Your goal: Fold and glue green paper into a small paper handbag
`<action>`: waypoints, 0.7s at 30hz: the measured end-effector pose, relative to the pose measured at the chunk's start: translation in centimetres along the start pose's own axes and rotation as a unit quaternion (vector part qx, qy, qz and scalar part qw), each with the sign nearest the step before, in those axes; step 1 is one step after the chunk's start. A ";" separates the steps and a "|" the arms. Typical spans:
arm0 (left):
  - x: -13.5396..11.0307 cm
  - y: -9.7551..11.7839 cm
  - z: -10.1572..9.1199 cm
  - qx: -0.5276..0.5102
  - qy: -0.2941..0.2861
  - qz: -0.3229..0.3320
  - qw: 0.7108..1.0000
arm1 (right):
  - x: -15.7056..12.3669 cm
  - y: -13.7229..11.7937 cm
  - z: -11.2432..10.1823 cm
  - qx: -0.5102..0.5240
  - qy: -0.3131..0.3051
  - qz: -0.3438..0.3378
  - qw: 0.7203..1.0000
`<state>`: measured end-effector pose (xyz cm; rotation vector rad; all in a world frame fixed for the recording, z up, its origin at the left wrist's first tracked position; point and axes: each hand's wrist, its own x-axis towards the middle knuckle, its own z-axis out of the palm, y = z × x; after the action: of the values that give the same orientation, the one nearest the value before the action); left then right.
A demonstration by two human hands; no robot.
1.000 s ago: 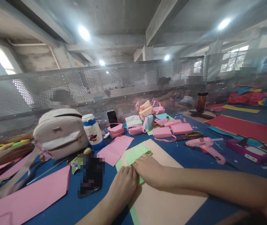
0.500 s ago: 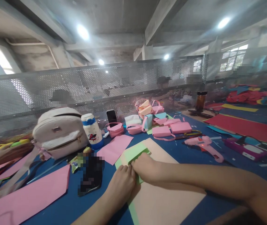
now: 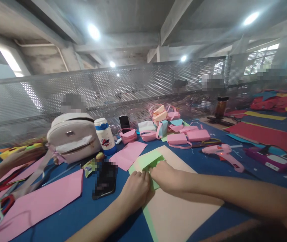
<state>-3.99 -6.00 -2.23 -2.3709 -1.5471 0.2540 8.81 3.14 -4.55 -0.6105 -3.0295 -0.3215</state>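
Observation:
Both hands meet at a folded light-green paper piece lying on a peach paper sheet. My left hand has its fingers curled at the green paper's near left edge. Beside it, my right hand is closed with its fingertips on the lifted fold of the same paper. The fingertips of both hands are partly hidden from this angle. Under the peach sheet, a strip of green paper shows along the left edge. A pink sheet lies just beyond the hands.
Several pink paper bags stand behind the hands. At right lie a pink glue gun and a purple device. At left are a white backpack, a bottle, a black phone-like item and another person's hand.
The view has turned slightly left, so the scene sits further right. Both hands remain at the green paper, with little visible movement against it.

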 end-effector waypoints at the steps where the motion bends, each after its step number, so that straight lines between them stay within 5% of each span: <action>1: 0.0 0.0 -0.1 -0.001 0.001 -0.001 1.000 | -0.3 -0.1 -0.5 -0.012 -0.016 0.006 1.000; 7: -0.2 0.0 -0.5 -0.002 0.002 0.001 1.000 | -1.3 -0.6 -2.7 -0.045 -0.070 0.019 0.996; 16: -0.2 0.0 -0.5 -0.005 0.003 0.002 1.000 | -1.6 -1.5 -2.7 -0.050 -0.075 0.037 0.995; 21: -0.7 -1.2 -0.1 -0.010 -0.003 0.014 1.000 | -2.9 -1.1 -5.9 -0.010 -0.066 0.001 0.998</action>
<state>-5.30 -6.16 -1.72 -2.4104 -1.5278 0.2520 11.03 -0.19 0.74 -0.6630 -3.1552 -0.3237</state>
